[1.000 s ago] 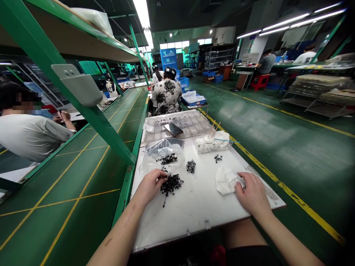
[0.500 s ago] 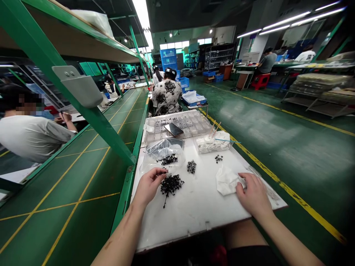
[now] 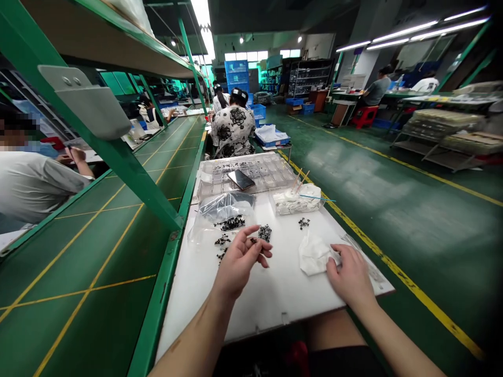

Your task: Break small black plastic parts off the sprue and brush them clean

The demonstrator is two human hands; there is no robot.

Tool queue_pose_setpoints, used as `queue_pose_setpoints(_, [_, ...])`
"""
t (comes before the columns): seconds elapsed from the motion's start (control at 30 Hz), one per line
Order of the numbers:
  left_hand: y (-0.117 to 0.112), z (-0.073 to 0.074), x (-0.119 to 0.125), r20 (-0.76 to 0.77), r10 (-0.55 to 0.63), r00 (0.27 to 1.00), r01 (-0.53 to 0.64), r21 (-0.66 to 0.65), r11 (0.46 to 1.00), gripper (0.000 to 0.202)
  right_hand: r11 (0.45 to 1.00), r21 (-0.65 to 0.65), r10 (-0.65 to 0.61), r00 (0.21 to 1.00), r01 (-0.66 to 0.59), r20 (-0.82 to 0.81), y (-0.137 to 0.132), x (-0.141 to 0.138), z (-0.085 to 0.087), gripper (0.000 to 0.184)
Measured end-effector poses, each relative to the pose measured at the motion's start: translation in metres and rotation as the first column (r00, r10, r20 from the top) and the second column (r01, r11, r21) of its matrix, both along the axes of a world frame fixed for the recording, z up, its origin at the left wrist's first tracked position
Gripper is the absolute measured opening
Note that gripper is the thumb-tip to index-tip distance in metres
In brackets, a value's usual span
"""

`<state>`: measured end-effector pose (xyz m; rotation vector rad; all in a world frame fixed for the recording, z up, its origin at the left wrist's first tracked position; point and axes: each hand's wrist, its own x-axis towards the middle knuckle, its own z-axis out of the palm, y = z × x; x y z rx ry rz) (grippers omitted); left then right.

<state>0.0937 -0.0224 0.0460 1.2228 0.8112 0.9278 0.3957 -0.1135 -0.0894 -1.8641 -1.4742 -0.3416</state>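
My left hand is raised over the white board, thumb and fingers closed on what looks like a small dark part, mostly hidden by the fingers. Partly behind this hand lies a pile of small black parts. Just beyond its fingertips is a small heap of ring-like black and grey parts. On the right, my right hand pinches the edge of a crumpled white cloth lying on the board. A few black parts sit above the cloth.
A clear plastic bag holds more black parts. Behind it stands a compartment tray with a phone on top. A clear box contains white material and sticks. A green post and conveyor run along the left; co-workers sit nearby.
My left hand has moved right, away from the pile of black parts, and turned so its fingers show more. My right hand stays on the cloth. The view has shifted slightly.
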Motion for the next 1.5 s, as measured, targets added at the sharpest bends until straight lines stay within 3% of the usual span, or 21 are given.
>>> queue_pose_setpoints(0.13, [-0.004, -0.008, 0.038, 0.129, -0.114, 0.985, 0.123, -0.065, 0.99, 0.043, 0.999, 0.013, 0.041, 0.999, -0.04, -0.006, 0.0, 0.005, 0.013, 0.03])
queue_pose_setpoints(0.23, [0.003, -0.018, 0.06, 0.192, -0.17, 0.967, 0.193, -0.105, 0.976, 0.038, 0.998, 0.039, 0.043, 0.997, -0.041, -0.06, 0.016, 0.009, 0.044, 0.033])
queue_pose_setpoints(0.3, [0.01, -0.025, 0.073, 0.218, -0.165, 0.962, 0.196, -0.129, 0.972, 0.034, 0.992, 0.11, 0.09, 0.974, -0.069, -0.208, 0.039, 0.004, 0.072, 0.032])
queue_pose_setpoints(0.37, [0.018, -0.033, 0.084, 0.23, -0.147, 0.962, 0.185, -0.149, 0.971, 0.033, 0.966, 0.18, 0.231, 0.929, -0.185, -0.287, 0.07, -0.005, 0.095, 0.032])
queue_pose_setpoints(0.43, [0.025, -0.04, 0.09, 0.226, -0.135, 0.965, 0.174, -0.164, 0.971, 0.034, 0.921, 0.223, 0.374, 0.882, -0.318, -0.286, 0.102, -0.016, 0.107, 0.033])
queue_pose_setpoints(0.5, [0.032, -0.046, 0.09, 0.214, -0.119, 0.97, 0.158, -0.177, 0.971, 0.036, 0.873, 0.27, 0.474, 0.837, -0.406, -0.275, 0.127, -0.025, 0.105, 0.031])
queue_pose_setpoints(0.57, [0.038, -0.052, 0.084, 0.205, -0.105, 0.973, 0.145, -0.194, 0.97, 0.041, 0.838, 0.317, 0.531, 0.796, -0.444, -0.289, 0.141, -0.031, 0.091, 0.029])
queue_pose_setpoints(0.7, [0.043, -0.057, 0.074, 0.206, -0.065, 0.976, 0.115, -0.242, 0.963, 0.047, 0.781, 0.21, 0.612, 0.657, -0.588, -0.44, 0.132, -0.037, 0.066, 0.028])
queue_pose_setpoints(0.8, [0.044, -0.058, 0.073, 0.249, -0.046, 0.967, 0.115, -0.269, 0.956, 0.048, 0.671, 0.141, 0.671, 0.514, -0.728, -0.535, 0.119, -0.04, 0.068, 0.025])
queue_pose_setpoints(0.9, [0.041, -0.057, 0.071, 0.235, -0.055, 0.97, 0.12, -0.269, 0.956, 0.04, 0.618, 0.134, 0.69, 0.452, -0.775, -0.565, 0.115, -0.044, 0.081, 0.018])
queue_pose_setpoints(1.2, [0.04, -0.057, 0.064, 0.013, -0.079, 0.997, 0.08, -0.205, 0.976, 0.031, 0.62, 0.006, 0.65, 0.51, -0.784, -0.564, 0.124, -0.048, 0.093, 0.006])
queue_pose_setpoints(1.33, [0.039, -0.059, 0.067, 0.146, -0.077, 0.986, 0.116, -0.278, 0.954, 0.036, 0.632, 0.003, 0.664, 0.539, -0.775, -0.518, 0.125, -0.047, 0.092, 0.009])
queue_pose_setpoints(1.5, [0.041, -0.061, 0.07, 0.319, 0.055, 0.946, 0.086, -0.412, 0.907, 0.035, 0.667, 0.001, 0.691, 0.618, -0.745, -0.376, 0.126, -0.041, 0.091, 0.008])
